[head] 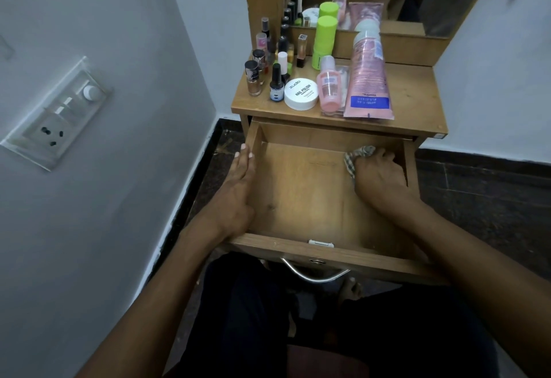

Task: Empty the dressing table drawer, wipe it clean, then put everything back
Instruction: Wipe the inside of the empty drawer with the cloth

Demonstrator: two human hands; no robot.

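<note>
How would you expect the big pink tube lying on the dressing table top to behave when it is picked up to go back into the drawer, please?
The pink tube lies flat with its crimped end toward the drawer, so it probably won't roll. It looks like soft plastic, so it may flex under a squeeze. Its glossy surface could be somewhat slippery.

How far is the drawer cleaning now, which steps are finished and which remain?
Emptying looks done: the drawer holds nothing, and the bottles and pink tube stand on the tabletop. Wiping is in hand: the right hand presses a checked cloth in the back right corner while the left hand rests on the left wall. Putting everything back remains.
</note>
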